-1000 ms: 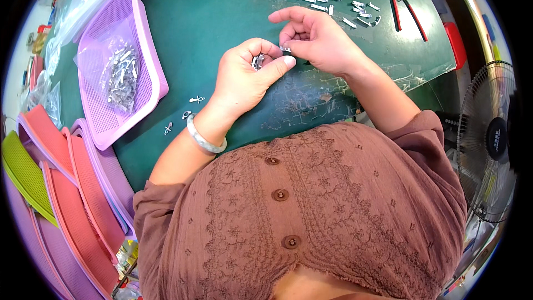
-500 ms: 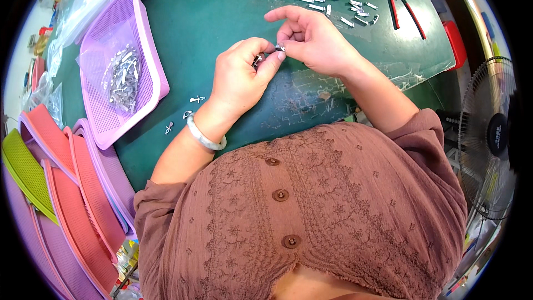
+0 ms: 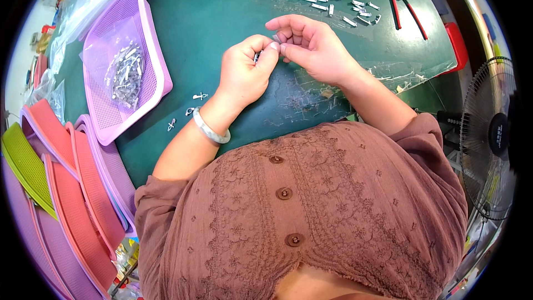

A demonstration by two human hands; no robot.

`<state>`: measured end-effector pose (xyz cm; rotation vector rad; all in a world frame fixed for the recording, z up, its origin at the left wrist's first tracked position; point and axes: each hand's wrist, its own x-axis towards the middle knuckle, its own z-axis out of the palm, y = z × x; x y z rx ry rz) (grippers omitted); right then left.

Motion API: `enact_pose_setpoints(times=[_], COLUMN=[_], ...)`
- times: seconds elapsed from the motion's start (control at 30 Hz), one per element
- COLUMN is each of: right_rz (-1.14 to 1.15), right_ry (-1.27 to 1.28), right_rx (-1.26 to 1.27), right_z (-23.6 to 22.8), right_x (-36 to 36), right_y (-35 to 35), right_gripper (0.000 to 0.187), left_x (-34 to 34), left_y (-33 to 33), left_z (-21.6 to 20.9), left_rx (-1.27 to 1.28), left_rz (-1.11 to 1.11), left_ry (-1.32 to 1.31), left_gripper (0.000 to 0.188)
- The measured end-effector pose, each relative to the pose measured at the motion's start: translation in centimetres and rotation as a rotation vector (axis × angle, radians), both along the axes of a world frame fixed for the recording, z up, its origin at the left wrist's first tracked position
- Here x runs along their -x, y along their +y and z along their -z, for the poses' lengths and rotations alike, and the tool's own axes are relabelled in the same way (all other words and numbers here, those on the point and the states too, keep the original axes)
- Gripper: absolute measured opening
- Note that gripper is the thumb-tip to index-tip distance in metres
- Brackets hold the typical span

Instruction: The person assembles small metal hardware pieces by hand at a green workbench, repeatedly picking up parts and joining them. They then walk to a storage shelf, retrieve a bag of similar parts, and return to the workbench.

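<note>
My left hand (image 3: 244,73) and my right hand (image 3: 321,51) meet fingertip to fingertip above the green table. Pinched between them is a small metal part (image 3: 276,38), mostly covered by the fingers. More small metal pieces (image 3: 257,56) show inside the curled fingers of my left hand. Thumb and index finger of the right hand close at the part, and its other fingers curl loosely. Beside my left wrist, which wears a pale bangle (image 3: 210,129), lie a few small silver clasp-like pieces (image 3: 200,96). Beyond the right hand several small silver metal parts (image 3: 331,10) are scattered.
Red-handled pliers (image 3: 396,11) lie at the far right of the table (image 3: 222,11). On the left stands a purple basket (image 3: 162,80) with a clear bag of metal parts (image 3: 126,78). Stacked coloured baskets (image 3: 78,211) are at lower left, a fan (image 3: 491,139) at right.
The metal part between my fingertips has turned and is now more covered. My right hand has shifted slightly toward me, and the fingers of both hands have moved around the part.
</note>
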<state>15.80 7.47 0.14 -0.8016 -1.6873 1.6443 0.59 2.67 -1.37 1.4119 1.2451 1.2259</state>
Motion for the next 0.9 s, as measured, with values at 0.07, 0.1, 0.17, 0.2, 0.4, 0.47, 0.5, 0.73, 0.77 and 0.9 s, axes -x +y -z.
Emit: enact_pose_setpoints(times=[0.07, 0.1, 0.17, 0.2, 0.4, 0.47, 0.5, 0.73, 0.77, 0.9], right_rz=[0.009, 0.016, 0.014, 0.006, 0.013, 0.023, 0.038, 0.066, 0.062, 0.060], right_ry=[0.015, 0.021, 0.014, 0.002, -0.179, -0.206, -0.195, -0.203, -0.210, -0.241], right_rx=[0.010, 0.039, 0.016, -0.036, -0.391, -0.490, -0.540, -0.648, -0.651, -0.728], right_z=[-0.1, -0.5, -0.8, -0.9, -2.1, -2.2, -2.1, -2.2, -2.2, -2.4], right_x=[0.0, -0.1, -0.3, -0.4, -0.7, -0.7, -0.6, -0.7, -0.7, -0.7], right_y=[0.0, 0.0, 0.0, 0.2, 0.0, 0.0, -0.1, -0.3, -0.3, -0.4], right_gripper=[0.037, 0.038, 0.040, 0.042, 0.045, 0.044, 0.042, 0.039, 0.039, 0.039], left_x=[0.1, 0.1, 0.5, 0.6, 0.6, 0.7, 0.8, 0.7, 0.7, 0.8], left_y=[0.0, 0.0, 0.0, 0.1, -0.2, -0.3, -0.4, -0.4, -0.4, -0.4], left_z=[-0.2, -0.4, -0.9, -1.1, -1.8, -2.0, -2.0, -2.0, -2.0, -1.8], left_rx=[0.019, 0.029, 0.059, 0.072, 0.210, 0.237, 0.251, 0.230, 0.229, 0.218], left_rz=[-0.002, -0.001, -0.027, -0.041, -0.010, 0.012, 0.026, 0.059, 0.063, 0.076], left_ry=[-0.013, -0.019, 0.000, 0.009, -0.116, -0.170, -0.196, -0.164, -0.156, -0.152], left_gripper=[0.013, 0.013, 0.013, 0.014, 0.010, 0.012, 0.013, 0.013, 0.014, 0.014])
